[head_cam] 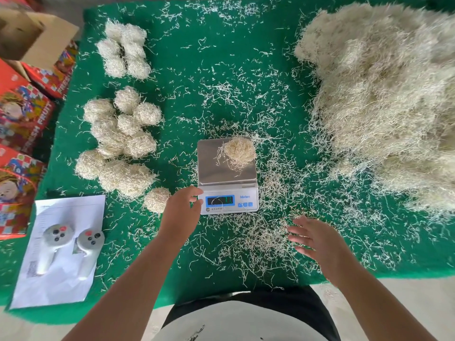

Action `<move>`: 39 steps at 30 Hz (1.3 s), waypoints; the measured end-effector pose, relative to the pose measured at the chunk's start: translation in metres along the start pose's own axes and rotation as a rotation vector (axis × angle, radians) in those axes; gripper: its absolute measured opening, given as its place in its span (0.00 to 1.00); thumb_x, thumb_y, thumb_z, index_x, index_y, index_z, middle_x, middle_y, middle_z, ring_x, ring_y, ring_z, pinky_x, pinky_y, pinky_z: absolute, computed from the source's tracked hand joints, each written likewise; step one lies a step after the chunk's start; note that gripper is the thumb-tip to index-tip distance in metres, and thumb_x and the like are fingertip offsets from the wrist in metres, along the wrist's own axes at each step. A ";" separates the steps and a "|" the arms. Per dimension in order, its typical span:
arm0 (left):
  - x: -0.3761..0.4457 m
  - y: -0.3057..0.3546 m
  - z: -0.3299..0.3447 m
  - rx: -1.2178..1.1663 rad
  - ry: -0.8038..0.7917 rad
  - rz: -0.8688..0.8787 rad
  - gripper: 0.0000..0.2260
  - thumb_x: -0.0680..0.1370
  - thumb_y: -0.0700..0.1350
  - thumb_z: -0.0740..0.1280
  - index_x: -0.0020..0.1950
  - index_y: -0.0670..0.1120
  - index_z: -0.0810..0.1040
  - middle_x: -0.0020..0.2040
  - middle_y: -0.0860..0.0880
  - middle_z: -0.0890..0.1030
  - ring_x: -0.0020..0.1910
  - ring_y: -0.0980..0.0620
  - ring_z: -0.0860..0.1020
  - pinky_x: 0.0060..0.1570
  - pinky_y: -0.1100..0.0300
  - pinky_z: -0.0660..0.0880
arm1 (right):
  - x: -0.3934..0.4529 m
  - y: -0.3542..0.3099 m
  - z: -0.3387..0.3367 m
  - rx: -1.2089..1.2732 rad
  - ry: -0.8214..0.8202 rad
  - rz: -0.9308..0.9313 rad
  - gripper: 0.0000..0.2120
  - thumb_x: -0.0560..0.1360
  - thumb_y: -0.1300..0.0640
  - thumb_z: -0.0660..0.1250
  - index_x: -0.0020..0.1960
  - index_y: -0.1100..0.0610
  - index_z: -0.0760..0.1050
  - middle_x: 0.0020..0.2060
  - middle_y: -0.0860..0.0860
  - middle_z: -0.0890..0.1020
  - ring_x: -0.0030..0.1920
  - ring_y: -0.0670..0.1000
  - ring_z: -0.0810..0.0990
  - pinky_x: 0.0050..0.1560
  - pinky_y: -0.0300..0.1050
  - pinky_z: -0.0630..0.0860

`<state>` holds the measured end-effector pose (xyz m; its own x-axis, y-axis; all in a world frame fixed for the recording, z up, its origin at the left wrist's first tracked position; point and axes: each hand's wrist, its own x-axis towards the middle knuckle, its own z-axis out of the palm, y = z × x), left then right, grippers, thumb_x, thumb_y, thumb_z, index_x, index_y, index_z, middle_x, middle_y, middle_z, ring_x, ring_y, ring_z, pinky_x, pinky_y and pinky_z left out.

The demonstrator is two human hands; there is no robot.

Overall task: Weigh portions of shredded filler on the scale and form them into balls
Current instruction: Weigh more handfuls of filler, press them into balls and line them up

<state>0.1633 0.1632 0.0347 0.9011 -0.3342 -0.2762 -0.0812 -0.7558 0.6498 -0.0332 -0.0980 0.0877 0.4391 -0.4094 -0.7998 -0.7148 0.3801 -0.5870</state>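
Note:
A small white scale (211,166) with a steel pan stands at the middle of the green table. A pale wad of shredded filler (240,151) lies on the pan's far right part. My left hand (181,212) is at the scale's front left corner, fingers loosely curled, holding nothing that I can see. One filler ball (157,200) lies just left of that hand. My right hand (315,238) hovers with spread fingers over loose shreds to the right of the scale. A big heap of loose filler (384,99) fills the right side.
Several finished balls (123,124) lie in groups on the left of the green table (192,70). A white sheet with two grey controllers (71,238) lies at the front left. Colourful fruit boxes (22,114) and an open carton stand beyond the left edge.

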 end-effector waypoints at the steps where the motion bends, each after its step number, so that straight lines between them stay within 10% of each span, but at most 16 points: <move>1: 0.001 0.000 0.001 0.001 -0.001 -0.001 0.13 0.82 0.41 0.67 0.65 0.50 0.81 0.61 0.53 0.83 0.56 0.58 0.79 0.57 0.56 0.76 | 0.006 0.006 -0.003 -0.085 0.004 -0.031 0.14 0.86 0.59 0.61 0.69 0.61 0.76 0.63 0.59 0.83 0.60 0.57 0.84 0.61 0.57 0.80; 5: 0.000 0.006 0.005 0.008 -0.019 -0.019 0.12 0.82 0.40 0.67 0.63 0.51 0.81 0.59 0.53 0.83 0.55 0.58 0.79 0.57 0.54 0.77 | 0.036 0.036 -0.015 -0.651 0.170 -0.281 0.27 0.80 0.44 0.70 0.76 0.49 0.69 0.73 0.52 0.75 0.67 0.51 0.78 0.59 0.52 0.80; 10: -0.009 0.020 0.016 0.072 -0.061 -0.006 0.10 0.82 0.43 0.68 0.62 0.53 0.82 0.56 0.55 0.83 0.52 0.59 0.80 0.51 0.58 0.75 | 0.096 0.043 -0.036 -1.029 0.258 -0.383 0.58 0.69 0.20 0.63 0.83 0.41 0.34 0.82 0.45 0.33 0.82 0.56 0.34 0.76 0.63 0.44; 17: -0.016 0.068 0.063 0.120 -0.125 0.095 0.08 0.82 0.48 0.69 0.61 0.56 0.82 0.54 0.61 0.82 0.51 0.66 0.79 0.55 0.56 0.81 | 0.202 -0.025 -0.153 -0.786 0.684 -0.428 0.45 0.76 0.25 0.58 0.84 0.42 0.45 0.84 0.46 0.46 0.84 0.58 0.49 0.77 0.71 0.63; 23: 0.021 0.153 0.164 0.067 -0.346 0.198 0.14 0.81 0.56 0.65 0.67 0.61 0.75 0.60 0.63 0.81 0.49 0.74 0.77 0.55 0.68 0.78 | 0.266 -0.048 -0.194 -0.804 0.622 -0.492 0.36 0.79 0.40 0.70 0.80 0.46 0.59 0.76 0.53 0.70 0.75 0.58 0.70 0.71 0.60 0.73; 26: 0.063 0.201 0.222 -0.051 -0.373 0.195 0.20 0.82 0.59 0.65 0.74 0.60 0.70 0.68 0.59 0.77 0.56 0.71 0.77 0.59 0.70 0.75 | 0.283 -0.049 -0.188 -0.625 0.538 -0.472 0.07 0.83 0.48 0.67 0.58 0.49 0.79 0.53 0.48 0.84 0.46 0.46 0.81 0.43 0.35 0.77; 30: 0.110 0.263 0.277 -0.400 -0.511 -0.032 0.29 0.82 0.63 0.65 0.81 0.61 0.60 0.75 0.47 0.72 0.60 0.55 0.80 0.62 0.45 0.80 | 0.262 -0.032 -0.162 -0.530 0.335 -0.451 0.16 0.86 0.51 0.61 0.41 0.52 0.76 0.32 0.47 0.80 0.25 0.41 0.73 0.23 0.32 0.67; 33: 0.126 0.286 0.306 -0.359 -0.625 -0.088 0.32 0.82 0.64 0.66 0.83 0.60 0.57 0.71 0.44 0.77 0.62 0.49 0.80 0.66 0.52 0.74 | 0.231 -0.011 -0.139 -0.560 0.202 -0.521 0.09 0.85 0.54 0.64 0.46 0.47 0.78 0.40 0.41 0.82 0.37 0.35 0.81 0.33 0.28 0.74; 39: 0.108 0.265 0.327 -0.003 -0.775 0.143 0.10 0.86 0.48 0.64 0.60 0.45 0.82 0.47 0.48 0.83 0.32 0.60 0.76 0.31 0.67 0.73 | 0.206 0.011 -0.165 -0.411 0.255 -0.481 0.18 0.80 0.62 0.68 0.48 0.37 0.80 0.53 0.33 0.80 0.51 0.28 0.79 0.46 0.27 0.79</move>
<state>0.0995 -0.2575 -0.0546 0.3284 -0.7262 -0.6040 -0.1722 -0.6748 0.7177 -0.0409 -0.3151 -0.0627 0.6541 -0.6555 -0.3774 -0.6428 -0.2186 -0.7342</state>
